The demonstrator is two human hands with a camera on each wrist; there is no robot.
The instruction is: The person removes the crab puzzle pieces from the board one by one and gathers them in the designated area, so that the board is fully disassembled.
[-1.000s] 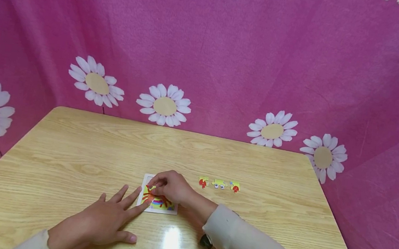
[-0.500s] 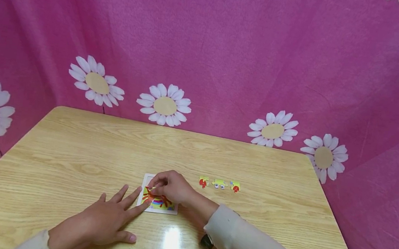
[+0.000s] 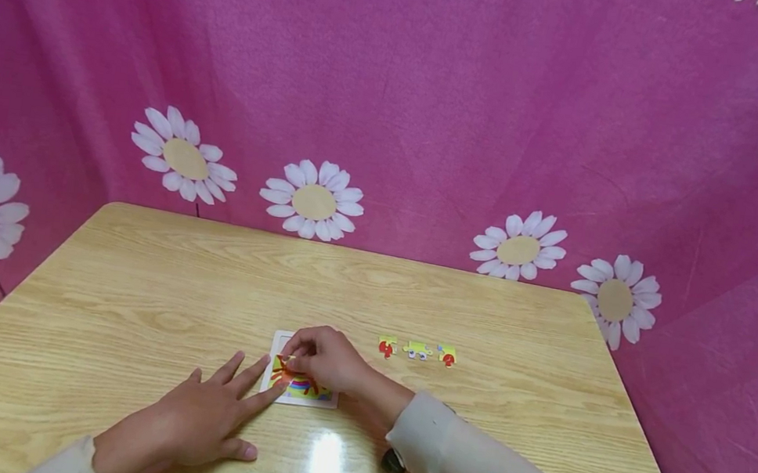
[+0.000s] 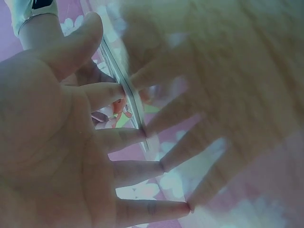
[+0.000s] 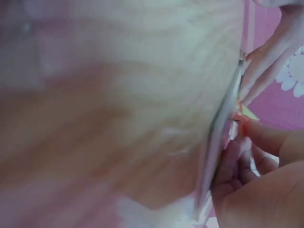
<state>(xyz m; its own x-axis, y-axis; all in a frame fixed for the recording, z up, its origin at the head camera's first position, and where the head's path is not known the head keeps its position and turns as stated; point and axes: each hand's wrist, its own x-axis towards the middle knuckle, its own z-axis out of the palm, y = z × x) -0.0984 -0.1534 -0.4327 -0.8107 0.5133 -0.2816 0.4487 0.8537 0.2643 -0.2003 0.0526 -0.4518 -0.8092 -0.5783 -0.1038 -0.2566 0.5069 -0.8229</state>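
Note:
A small jigsaw puzzle in a white-rimmed tray (image 3: 278,341) lies on the table, showing a red crab-like picture with a rainbow-striped body on yellow. My left hand (image 3: 204,414) rests flat beside it with fingers spread, fingertips on the tray's left edge and over the picture. Over the tray, my right hand (image 3: 330,360) pinches a red and yellow-green puzzle piece (image 5: 249,113) between thumb and fingers, low against the picture. The hand hides part of the tray's upper right. In the left wrist view, the left hand's palm (image 4: 57,142) faces the camera, fingers straight.
Three loose puzzle pieces lie in a row right of the tray: a red and yellow one (image 3: 387,347), one with eyes (image 3: 418,349) and another red and yellow one (image 3: 447,356). A pink flowered curtain (image 3: 396,97) surrounds the wooden table (image 3: 203,278).
The right hand's fingers and the piece shift only very slightly at the tray. The left hand and the loose pieces stay where they were.

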